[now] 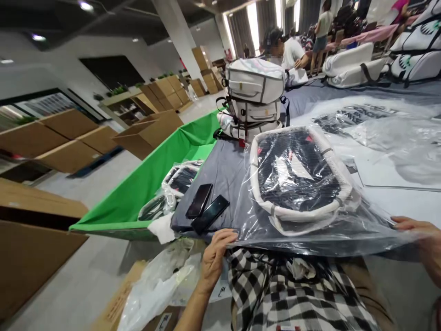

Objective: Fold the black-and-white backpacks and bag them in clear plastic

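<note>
A white bag with a black mesh panel [296, 172] lies on the grey-covered table inside a clear plastic bag [310, 243]. My left hand [217, 255] pinches the left corner of the plastic bag's near edge, at the table's front. On the far right my right hand [422, 239] holds the opposite corner, partly cut off by the frame. Between them the plastic edge is stretched almost straight. Two dark phones [211, 214] rest on the table just beyond my left hand.
Behind the wrapped bag stands a stack of white bags [255, 85]. A green fabric bin [138, 184] with wrapped bags in it adjoins the table's left side. Loose plastic bags [165, 276] hang below left. Across the table works a person [291, 53]. Cardboard boxes [34, 257] stand at left.
</note>
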`<state>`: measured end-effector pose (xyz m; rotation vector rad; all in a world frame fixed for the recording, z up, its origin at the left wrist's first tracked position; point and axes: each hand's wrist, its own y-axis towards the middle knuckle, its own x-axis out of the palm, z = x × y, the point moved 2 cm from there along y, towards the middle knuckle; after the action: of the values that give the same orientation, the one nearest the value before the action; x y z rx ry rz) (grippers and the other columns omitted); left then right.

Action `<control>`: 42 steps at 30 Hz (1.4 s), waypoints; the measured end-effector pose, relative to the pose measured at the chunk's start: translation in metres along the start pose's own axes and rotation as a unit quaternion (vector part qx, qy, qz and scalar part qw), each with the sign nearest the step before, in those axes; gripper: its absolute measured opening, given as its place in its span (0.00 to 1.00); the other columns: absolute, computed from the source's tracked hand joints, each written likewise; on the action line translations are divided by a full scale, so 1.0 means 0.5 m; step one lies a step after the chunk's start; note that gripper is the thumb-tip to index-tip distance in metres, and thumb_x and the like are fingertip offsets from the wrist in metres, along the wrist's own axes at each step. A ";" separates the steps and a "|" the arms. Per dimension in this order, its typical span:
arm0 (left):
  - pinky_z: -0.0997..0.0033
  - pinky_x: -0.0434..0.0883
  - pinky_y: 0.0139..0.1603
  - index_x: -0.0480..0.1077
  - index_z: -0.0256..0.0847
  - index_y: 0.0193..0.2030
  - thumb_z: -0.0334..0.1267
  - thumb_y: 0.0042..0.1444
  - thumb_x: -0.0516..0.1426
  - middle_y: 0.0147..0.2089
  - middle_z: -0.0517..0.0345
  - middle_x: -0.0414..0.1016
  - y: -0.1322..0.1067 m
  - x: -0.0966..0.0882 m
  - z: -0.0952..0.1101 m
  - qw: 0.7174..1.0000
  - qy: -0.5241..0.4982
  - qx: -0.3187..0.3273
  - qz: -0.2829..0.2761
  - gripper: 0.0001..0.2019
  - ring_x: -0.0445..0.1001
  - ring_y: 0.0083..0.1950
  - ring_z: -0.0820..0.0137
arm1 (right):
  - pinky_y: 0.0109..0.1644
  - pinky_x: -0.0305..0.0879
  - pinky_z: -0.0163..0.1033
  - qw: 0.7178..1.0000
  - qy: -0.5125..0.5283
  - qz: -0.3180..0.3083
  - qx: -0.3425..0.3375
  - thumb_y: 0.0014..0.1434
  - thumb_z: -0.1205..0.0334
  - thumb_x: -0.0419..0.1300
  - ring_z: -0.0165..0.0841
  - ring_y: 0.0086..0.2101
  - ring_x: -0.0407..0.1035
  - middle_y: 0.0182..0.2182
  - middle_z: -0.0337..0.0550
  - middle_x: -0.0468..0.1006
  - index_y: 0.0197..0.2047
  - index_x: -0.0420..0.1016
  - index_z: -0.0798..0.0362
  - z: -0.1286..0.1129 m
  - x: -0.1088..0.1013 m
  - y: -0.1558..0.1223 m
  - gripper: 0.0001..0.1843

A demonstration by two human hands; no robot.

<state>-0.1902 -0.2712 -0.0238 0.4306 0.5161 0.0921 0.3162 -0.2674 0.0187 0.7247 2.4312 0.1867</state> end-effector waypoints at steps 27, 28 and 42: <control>0.53 0.56 0.58 0.71 0.44 0.38 0.45 0.57 0.67 0.45 0.57 0.74 0.156 0.204 0.209 0.945 0.255 0.167 -0.116 0.11 0.66 0.54 0.60 | 0.21 0.57 0.38 0.992 0.083 0.031 0.086 0.51 0.27 0.56 0.32 0.16 0.57 0.14 0.34 0.62 0.35 0.72 0.49 0.004 0.077 0.054 0.31; 0.53 0.55 0.58 0.70 0.45 0.38 0.42 0.58 0.67 0.45 0.57 0.75 0.157 0.204 0.207 0.948 0.246 0.168 -0.113 0.10 0.67 0.54 0.61 | 0.21 0.57 0.38 0.992 0.089 0.038 0.083 0.51 0.27 0.57 0.31 0.16 0.57 0.14 0.34 0.63 0.35 0.72 0.49 0.004 0.078 0.054 0.31; 0.59 0.53 0.54 0.71 0.43 0.34 0.41 0.62 0.63 0.33 0.64 0.77 0.164 0.192 0.206 0.952 0.190 0.194 -0.138 0.08 0.72 0.44 0.67 | 0.24 0.60 0.38 0.992 0.086 0.089 0.038 0.56 0.32 0.58 0.31 0.19 0.61 0.19 0.37 0.68 0.36 0.77 0.51 0.009 0.067 0.055 0.28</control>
<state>-0.0541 -0.2171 0.0475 0.7277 0.9775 -0.2042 0.3086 -0.2265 0.0062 0.9971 2.5476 0.2369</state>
